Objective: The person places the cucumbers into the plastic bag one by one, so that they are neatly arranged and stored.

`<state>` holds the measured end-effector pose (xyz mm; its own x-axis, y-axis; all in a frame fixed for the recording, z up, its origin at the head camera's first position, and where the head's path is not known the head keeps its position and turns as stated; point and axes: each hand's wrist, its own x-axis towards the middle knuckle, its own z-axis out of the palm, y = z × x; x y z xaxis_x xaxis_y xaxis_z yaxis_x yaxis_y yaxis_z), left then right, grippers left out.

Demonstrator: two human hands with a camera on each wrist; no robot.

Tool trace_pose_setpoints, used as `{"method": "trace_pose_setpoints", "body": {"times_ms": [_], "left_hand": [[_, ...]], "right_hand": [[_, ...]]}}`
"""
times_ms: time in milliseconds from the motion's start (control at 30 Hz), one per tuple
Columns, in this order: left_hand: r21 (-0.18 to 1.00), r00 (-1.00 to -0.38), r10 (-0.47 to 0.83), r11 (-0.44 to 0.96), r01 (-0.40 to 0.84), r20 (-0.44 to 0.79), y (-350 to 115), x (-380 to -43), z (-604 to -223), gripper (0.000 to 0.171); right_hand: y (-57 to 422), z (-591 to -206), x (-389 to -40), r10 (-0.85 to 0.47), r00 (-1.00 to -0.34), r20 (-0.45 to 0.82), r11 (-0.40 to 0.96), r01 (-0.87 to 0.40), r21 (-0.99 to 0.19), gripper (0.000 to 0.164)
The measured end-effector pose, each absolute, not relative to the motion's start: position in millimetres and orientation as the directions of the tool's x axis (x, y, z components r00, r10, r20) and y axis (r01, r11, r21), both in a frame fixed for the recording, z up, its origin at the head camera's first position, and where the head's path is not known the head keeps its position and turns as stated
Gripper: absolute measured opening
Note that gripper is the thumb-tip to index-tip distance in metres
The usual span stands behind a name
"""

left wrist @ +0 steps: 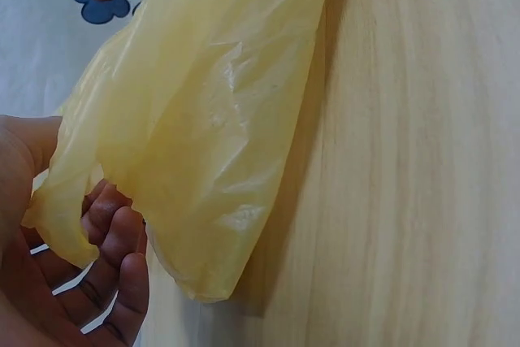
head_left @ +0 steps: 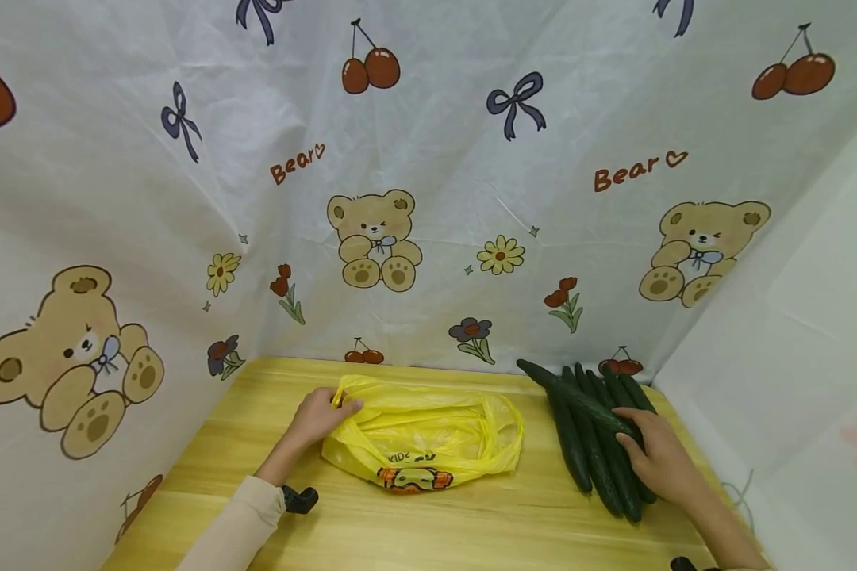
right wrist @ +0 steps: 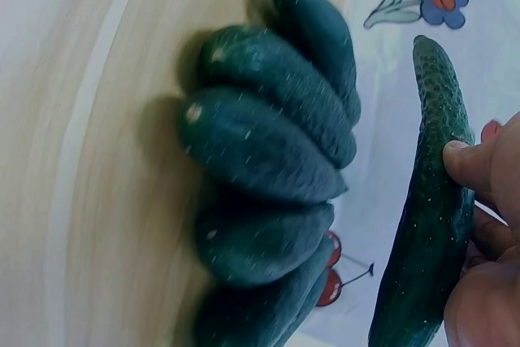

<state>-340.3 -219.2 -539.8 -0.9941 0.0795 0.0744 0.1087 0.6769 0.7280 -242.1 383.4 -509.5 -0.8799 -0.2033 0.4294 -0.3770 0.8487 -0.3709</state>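
Note:
A yellow plastic bag (head_left: 428, 468) with a printed cartoon lies on the table, its mouth turned upward. My left hand (head_left: 317, 416) holds the bag by the handle at its left end; in the left wrist view the fingers (left wrist: 122, 233) curl through the handle loop. At the right, my right hand (head_left: 653, 452) grips one cucumber (right wrist: 435, 201) between thumb and fingers. That cucumber is raised over several other cucumbers (right wrist: 260, 144), which lie side by side on the table. What the bag holds inside cannot be made out.
The wooden table (head_left: 371, 531) meets a white cloth backdrop (head_left: 443, 317) printed with bears, at the back and left. On the right stands a pale wall (head_left: 793, 381), with a thin cable (head_left: 739, 500) near the table edge.

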Motion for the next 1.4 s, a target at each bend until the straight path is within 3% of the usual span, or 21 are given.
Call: {"method": "trace_pose_setpoints", "body": {"times_ms": [200, 933, 1133, 1300, 1400], "left_hand": [[0.734, -0.996, 0.056, 0.673, 0.089, 0.07, -216.3, -339.5, -538.4, 0.025], [0.716, -0.989, 0.104, 0.683, 0.146, 0.102, -210.1, -340.4, -530.9, 0.023], [0.718, -0.986, 0.136, 0.677, 0.164, 0.097, -207.1, -341.8, -531.6, 0.015], [0.718, -0.988, 0.119, 0.68, 0.15, 0.094, -203.9, -341.0, -532.4, 0.039], [0.715, -0.988, 0.117, 0.682, 0.152, 0.098, -202.9, -340.6, -532.3, 0.043]], "right_hand": [[368.4, -506.6, -244.6, -0.245, -0.87, 0.428, 0.842, -0.41, -0.35, 0.041], [320.7, -499.8, -250.5, -0.358, -0.831, 0.426, 0.815, -0.501, -0.291, 0.04], [305.7, -499.5, -254.8, -0.415, -0.808, 0.419, 0.799, -0.544, -0.257, 0.04], [296.1, -496.9, -258.5, -0.459, -0.772, 0.44, 0.781, -0.587, -0.215, 0.039], [292.1, -494.9, -261.1, -0.481, -0.748, 0.457, 0.767, -0.612, -0.195, 0.038]]}}
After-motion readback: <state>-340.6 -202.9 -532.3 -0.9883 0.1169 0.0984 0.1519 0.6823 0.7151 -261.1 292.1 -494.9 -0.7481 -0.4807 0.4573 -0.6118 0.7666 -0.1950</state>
